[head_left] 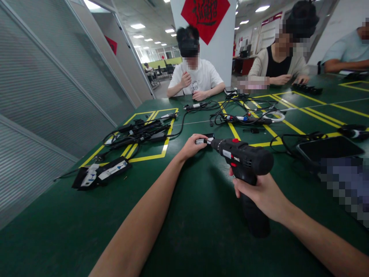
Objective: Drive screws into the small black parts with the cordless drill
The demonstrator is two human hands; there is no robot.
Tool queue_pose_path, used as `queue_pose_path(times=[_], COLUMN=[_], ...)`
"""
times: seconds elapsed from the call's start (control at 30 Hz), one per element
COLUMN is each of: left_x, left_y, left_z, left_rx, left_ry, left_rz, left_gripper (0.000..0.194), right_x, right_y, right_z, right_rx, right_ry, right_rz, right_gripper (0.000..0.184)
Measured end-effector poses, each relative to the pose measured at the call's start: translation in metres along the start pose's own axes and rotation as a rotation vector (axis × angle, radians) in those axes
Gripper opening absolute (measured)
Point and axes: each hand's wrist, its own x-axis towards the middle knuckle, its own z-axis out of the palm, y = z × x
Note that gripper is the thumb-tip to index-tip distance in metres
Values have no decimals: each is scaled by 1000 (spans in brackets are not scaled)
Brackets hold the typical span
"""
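Observation:
My right hand (261, 192) is wrapped round the grip of a black cordless drill (243, 157) with red buttons, held over the green table (184, 215). The drill's nose points left at a small black and white part (205, 139). My left hand (192, 146) is closed on that part and holds it against the tabletop at the drill's tip. Both forearms reach in from the bottom edge.
A heap of black adapters and cables (141, 130) lies in a yellow-taped box at left, an opened black casing (100, 173) nearer. More cables and tools (248, 117) lie beyond, a dark tablet (327, 148) at right. Three people sit across the table.

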Motion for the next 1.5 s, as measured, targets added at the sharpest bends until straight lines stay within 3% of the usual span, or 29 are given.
queue_pose_path(times=[1.5], left_x=[0], left_y=[0], left_z=[0], left_rx=[-1], left_ry=[12], left_rz=[15], left_gripper=[28], right_x=[1], right_y=[-2], right_z=[5], right_rx=[57], right_ry=[38], right_rz=[72], right_gripper=[16])
